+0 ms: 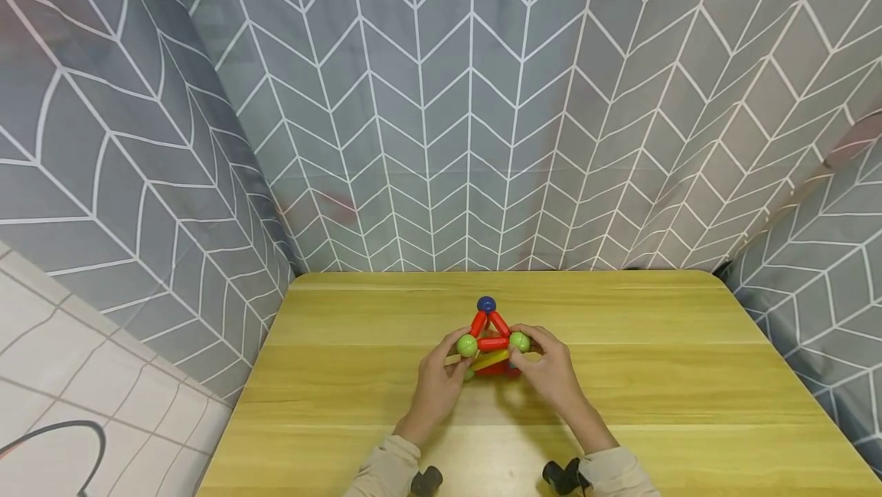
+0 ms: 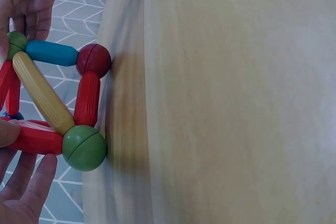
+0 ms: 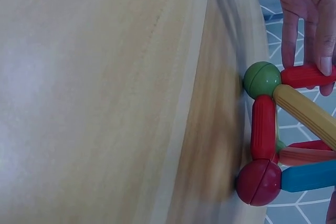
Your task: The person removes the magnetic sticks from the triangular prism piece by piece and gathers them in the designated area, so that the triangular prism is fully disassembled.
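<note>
A frame of magnetic rods and balls (image 1: 492, 344) is held between both hands just above the table. My left hand (image 1: 437, 378) grips its left side; in the left wrist view its fingers pinch a red rod (image 2: 39, 139) beside a green ball (image 2: 84, 148). On the right side, my right hand (image 1: 553, 374) holds the frame by another green ball (image 1: 520, 341). A dark blue ball (image 1: 486, 304) tops two slanting red rods. Lower down, a yellow rod (image 2: 43, 93) runs diagonally, and a blue rod (image 2: 51, 53) joins a dark red ball (image 2: 93, 60).
The wooden table (image 1: 331, 390) extends around both hands. Behind it hangs a grey curtain (image 1: 441, 137) with white zigzag lines, and more of this fabric hangs at both sides. White tiles (image 1: 103, 390) show at the lower left.
</note>
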`<move>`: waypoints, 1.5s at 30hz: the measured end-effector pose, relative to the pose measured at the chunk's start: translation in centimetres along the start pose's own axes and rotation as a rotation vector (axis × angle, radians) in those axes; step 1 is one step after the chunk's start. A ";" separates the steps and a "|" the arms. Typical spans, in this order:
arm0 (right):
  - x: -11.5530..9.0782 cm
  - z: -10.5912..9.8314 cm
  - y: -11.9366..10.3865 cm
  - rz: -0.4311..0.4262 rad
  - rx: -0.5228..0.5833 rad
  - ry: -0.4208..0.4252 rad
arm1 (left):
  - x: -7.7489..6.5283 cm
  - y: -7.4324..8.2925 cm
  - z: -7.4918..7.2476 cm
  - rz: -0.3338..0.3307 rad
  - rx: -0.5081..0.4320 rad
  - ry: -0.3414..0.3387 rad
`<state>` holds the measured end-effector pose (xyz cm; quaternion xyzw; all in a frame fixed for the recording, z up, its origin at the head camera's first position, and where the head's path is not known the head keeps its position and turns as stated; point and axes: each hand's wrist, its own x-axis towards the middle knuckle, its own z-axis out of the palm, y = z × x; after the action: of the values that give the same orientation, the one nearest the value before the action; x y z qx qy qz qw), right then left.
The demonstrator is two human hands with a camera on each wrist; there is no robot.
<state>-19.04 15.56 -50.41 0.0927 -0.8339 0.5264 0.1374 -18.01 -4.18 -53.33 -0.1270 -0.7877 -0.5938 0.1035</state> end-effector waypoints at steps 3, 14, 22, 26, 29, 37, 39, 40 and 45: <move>0.2 0.0 0.0 -0.014 -0.027 0.000 | 0.1 0.0 0.0 0.000 -0.002 0.000; 0.4 -1.1 0.3 0.007 -0.072 0.017 | 0.0 -0.5 -0.5 0.029 -0.047 -0.020; 0.6 -1.5 0.6 0.129 -0.066 0.031 | 0.0 0.7 -0.5 -0.020 -0.040 -0.007; 0.8 -1.6 1.1 0.184 -0.036 0.018 | 0.1 0.7 -0.4 -0.023 -0.042 -0.001; 0.9 -1.6 1.7 0.204 -0.027 0.004 | 0.1 -0.1 -0.5 -0.013 -0.062 -0.004; 1.1 -0.9 3.3 0.234 0.012 -0.008 | 0.0 -0.1 -0.6 -0.034 -0.056 -0.018; 1.2 -0.7 3.7 0.233 0.010 -0.011 | 0.0 -0.1 -0.6 -0.042 -0.062 -0.018; 1.2 -0.6 4.0 0.236 0.008 -0.015 | 0.0 -0.1 -0.6 -0.041 -0.063 -0.016; 1.1 -0.2 4.9 0.262 -0.030 -0.055 | 0.0 -0.1 -0.6 -0.041 -0.063 -0.027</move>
<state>-21.49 17.78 -54.14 -0.0046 -0.8503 0.5243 0.0461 -18.01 -4.76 -53.29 -0.1220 -0.7724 -0.6187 0.0765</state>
